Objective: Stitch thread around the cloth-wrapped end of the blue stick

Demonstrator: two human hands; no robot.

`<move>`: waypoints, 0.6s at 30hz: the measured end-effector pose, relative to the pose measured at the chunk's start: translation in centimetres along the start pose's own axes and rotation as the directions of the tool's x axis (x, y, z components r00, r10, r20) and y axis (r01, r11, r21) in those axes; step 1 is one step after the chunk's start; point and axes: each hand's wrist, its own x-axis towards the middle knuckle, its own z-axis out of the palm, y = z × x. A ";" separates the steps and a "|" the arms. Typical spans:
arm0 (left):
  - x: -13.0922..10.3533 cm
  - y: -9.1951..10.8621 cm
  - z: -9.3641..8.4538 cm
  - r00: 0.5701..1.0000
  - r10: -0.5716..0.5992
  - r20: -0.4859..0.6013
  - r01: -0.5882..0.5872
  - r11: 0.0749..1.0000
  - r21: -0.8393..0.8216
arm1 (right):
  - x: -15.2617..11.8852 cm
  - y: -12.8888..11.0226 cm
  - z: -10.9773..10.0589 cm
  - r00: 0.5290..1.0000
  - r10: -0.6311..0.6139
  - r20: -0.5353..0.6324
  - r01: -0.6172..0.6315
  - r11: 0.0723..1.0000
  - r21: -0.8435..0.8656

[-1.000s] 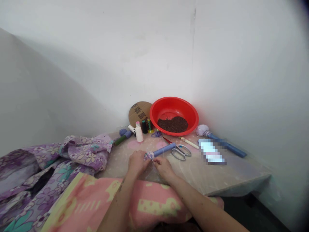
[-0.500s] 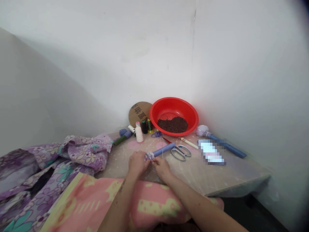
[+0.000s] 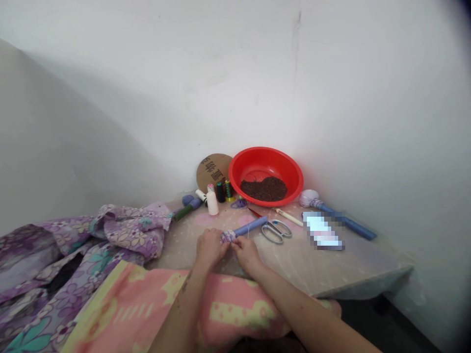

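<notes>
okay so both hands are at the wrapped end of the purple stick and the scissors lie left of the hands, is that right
Not quite: in the head view the scissors lie right of the left hand and right hand; both are at the wrapped end of the purple stick.

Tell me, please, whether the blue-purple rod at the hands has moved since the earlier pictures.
No; judged against the red basin, the blue-purple rod shows no visible shift, its far end still beside the scissors.

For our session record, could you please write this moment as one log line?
left hand: holding purple-blue stick by patterned wrap | right hand: at wrap, grip unclear | scissors: on table beside stick | red basin: farther back
</notes>
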 end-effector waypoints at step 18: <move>-0.5 0.0 0.1 0.997 -0.035 -0.062 0.036 0.999 0.020 | 0.3 0.1 0.6 0.999 0.039 -0.005 -0.038 0.994 0.106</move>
